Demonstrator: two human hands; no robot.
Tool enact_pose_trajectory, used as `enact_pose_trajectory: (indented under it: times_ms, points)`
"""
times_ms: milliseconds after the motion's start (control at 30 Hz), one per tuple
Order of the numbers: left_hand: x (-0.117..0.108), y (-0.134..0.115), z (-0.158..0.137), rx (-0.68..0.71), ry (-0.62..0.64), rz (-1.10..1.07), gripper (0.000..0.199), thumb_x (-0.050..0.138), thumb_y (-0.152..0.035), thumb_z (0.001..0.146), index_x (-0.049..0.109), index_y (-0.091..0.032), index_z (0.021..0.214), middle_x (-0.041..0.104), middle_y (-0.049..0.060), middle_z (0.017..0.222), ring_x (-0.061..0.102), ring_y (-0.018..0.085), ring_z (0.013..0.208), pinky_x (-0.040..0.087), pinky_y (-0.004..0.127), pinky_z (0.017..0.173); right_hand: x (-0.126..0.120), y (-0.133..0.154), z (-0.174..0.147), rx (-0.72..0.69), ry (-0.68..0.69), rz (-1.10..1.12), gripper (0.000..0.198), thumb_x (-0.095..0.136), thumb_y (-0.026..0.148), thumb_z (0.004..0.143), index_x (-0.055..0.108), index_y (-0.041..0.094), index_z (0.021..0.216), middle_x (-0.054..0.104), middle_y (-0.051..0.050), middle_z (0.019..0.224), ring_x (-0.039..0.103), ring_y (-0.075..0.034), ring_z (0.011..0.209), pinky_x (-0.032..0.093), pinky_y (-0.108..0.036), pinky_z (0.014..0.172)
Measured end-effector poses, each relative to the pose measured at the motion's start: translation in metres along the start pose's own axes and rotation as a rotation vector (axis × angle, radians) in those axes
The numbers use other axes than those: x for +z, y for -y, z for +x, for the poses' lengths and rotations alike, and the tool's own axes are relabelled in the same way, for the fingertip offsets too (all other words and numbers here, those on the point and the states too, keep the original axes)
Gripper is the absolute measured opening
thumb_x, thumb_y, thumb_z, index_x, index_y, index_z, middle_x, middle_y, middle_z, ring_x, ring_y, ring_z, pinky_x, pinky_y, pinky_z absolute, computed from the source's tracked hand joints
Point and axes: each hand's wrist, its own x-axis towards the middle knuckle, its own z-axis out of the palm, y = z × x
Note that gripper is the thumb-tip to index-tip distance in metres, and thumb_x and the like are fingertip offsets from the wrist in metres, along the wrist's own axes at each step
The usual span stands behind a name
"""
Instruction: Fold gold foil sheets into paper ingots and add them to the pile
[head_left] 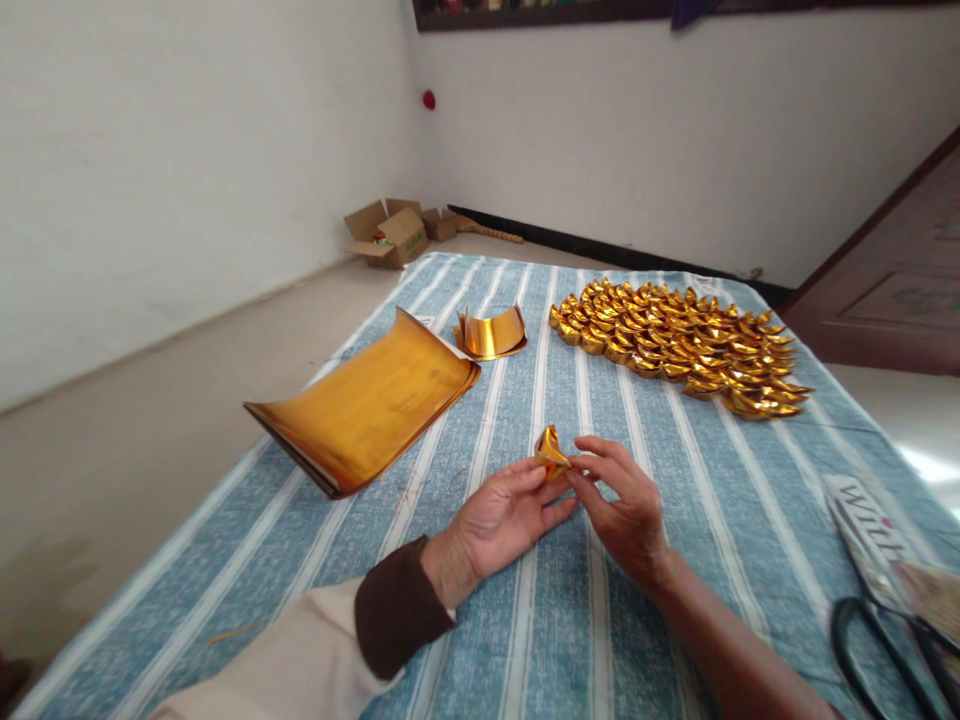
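A small folded gold foil paper ingot [551, 452] is held above the striped tablecloth. My left hand [502, 515] lies palm up beneath it and pinches its near left side between thumb and fingers. From the right, my right hand [622, 500] pinches the ingot's right end with thumb and index finger, its other fingers loosely bent. Beyond the hands to the right, many finished gold paper ingots [675, 340] stand in packed rows. At the left lies a curled stack of large gold foil sheets [367, 400], with a smaller curved stack of gold strips [491, 333] behind it.
A blue and white striped cloth [517, 600] covers the table. Black-handled scissors [874, 620] lie at the near right edge. Open cardboard boxes [397, 235] sit on the floor past the far left corner. A dark wooden door [892, 260] stands at the right.
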Motion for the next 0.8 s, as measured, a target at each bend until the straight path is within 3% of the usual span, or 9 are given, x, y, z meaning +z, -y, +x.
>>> enact_pose_trajectory:
  times_ms: [333, 800]
  points:
    - [0.0009, -0.0020, -0.0002, 0.024, 0.056, 0.189, 0.026, 0.070, -0.007, 0.077, 0.069, -0.007, 0.103, 0.070, 0.011, 0.100, 0.064, 0.019, 0.095, 0.047, 0.031, 0.087, -0.0052, 0.0102, -0.0006, -0.049, 0.038, 0.039, 0.028, 0.064, 0.018, 0.084, 0.065, 0.019, 0.112, 0.065, -0.013, 0.111, 0.064, -0.023, 0.100, 0.057, -0.040, 0.082]
    - [-0.0004, -0.0029, 0.0013, 0.049, -0.001, 0.288, 0.023, 0.077, -0.016, 0.074, 0.073, -0.009, 0.096, 0.070, 0.008, 0.095, 0.063, 0.016, 0.088, 0.050, 0.029, 0.080, -0.0034, 0.0069, -0.0018, -0.116, 0.016, 0.011, 0.027, 0.059, 0.009, 0.087, 0.066, 0.019, 0.111, 0.065, -0.013, 0.108, 0.065, -0.020, 0.099, 0.057, -0.037, 0.083]
